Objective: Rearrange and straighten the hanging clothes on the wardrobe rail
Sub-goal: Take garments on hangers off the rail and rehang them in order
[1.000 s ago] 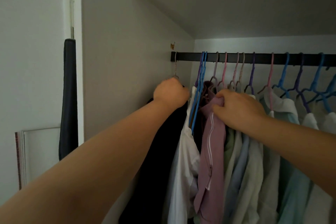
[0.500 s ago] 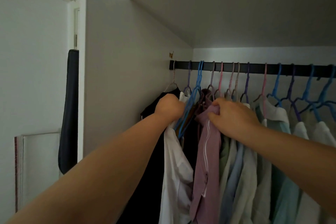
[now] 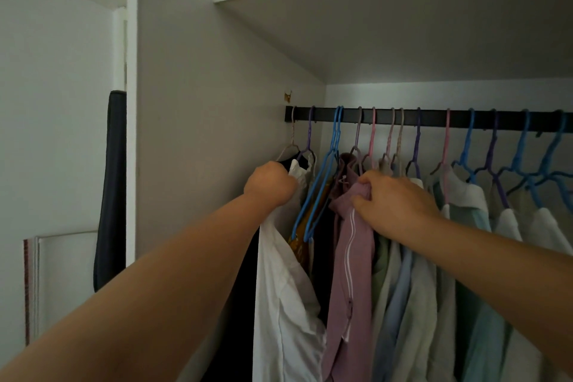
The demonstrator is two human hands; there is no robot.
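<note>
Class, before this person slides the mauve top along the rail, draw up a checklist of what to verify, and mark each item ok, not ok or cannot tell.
1. Right hand grips the mauve top: ok.
2. Left hand holds the white garment aside: ok.
3. Mauve top's hook seated on the black rail: cannot tell.
4. Two blue hangers hang straight: not ok, tilted.
5. Garments to the right evenly spaced: not ok, bunched.

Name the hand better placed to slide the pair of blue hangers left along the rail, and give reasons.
Left, probably. The left hand grips the white garment right beside the two blue plastic hangers; the right hand pinches the mauve zip-up top further along the black rail.
</note>
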